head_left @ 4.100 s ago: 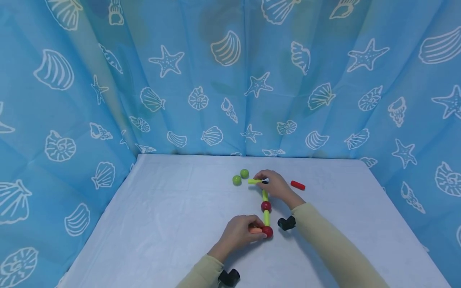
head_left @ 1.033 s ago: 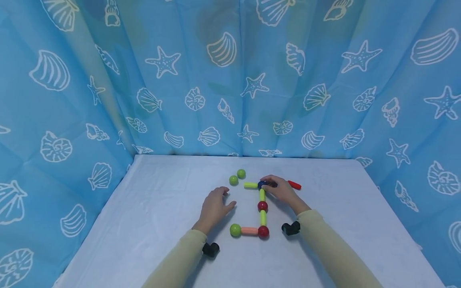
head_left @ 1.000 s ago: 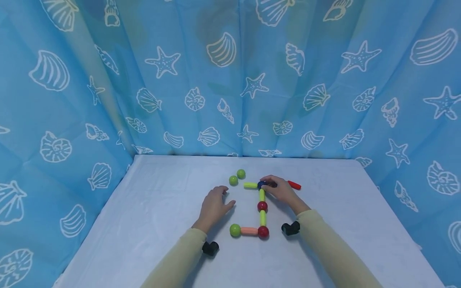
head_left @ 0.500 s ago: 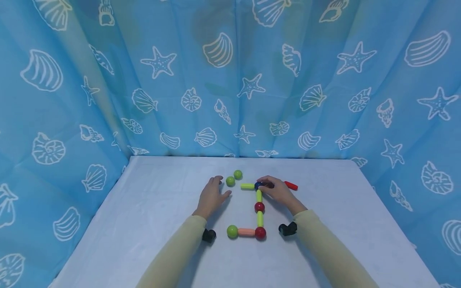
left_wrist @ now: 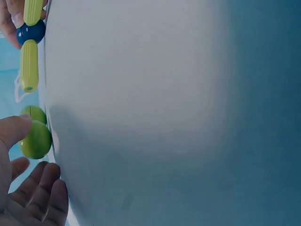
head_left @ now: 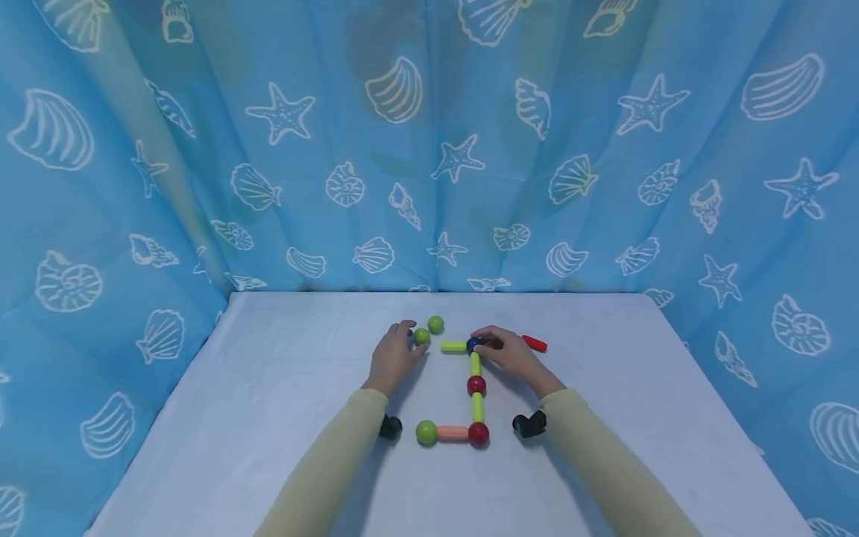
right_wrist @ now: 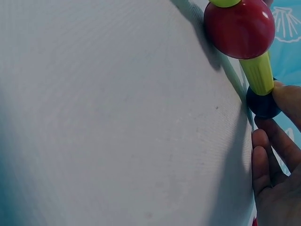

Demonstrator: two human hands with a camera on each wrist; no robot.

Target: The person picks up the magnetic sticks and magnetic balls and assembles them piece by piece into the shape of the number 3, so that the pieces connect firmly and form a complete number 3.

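Observation:
My left hand (head_left: 391, 361) reaches around a green ball (head_left: 421, 336), thumb on the near side and fingers beyond. In the left wrist view its thumb (left_wrist: 18, 129) overlaps that ball, while the other fingers look apart from it. My right hand (head_left: 513, 355) pinches a dark blue ball (head_left: 475, 345) between thumb and index finger. A yellow-green rod (head_left: 453, 347) points left from the blue ball. Another rod (head_left: 475, 364) runs from it to a red ball (head_left: 476, 385), then a further rod (head_left: 478, 407) leads to a second red ball (head_left: 479, 434).
A salmon rod (head_left: 452, 433) joins the nearer red ball to a green ball (head_left: 426, 432). Another green ball (head_left: 435, 324) lies behind the one at my left hand. A loose red rod (head_left: 535, 343) lies right of my right hand. Blue shell-print curtain (head_left: 429, 186) surrounds the white table (head_left: 295, 373).
My left hand has left the salmon rod and moved forward to the loose green balls. My right hand stays at the blue ball, now lower on the table. The head view has shifted slightly.

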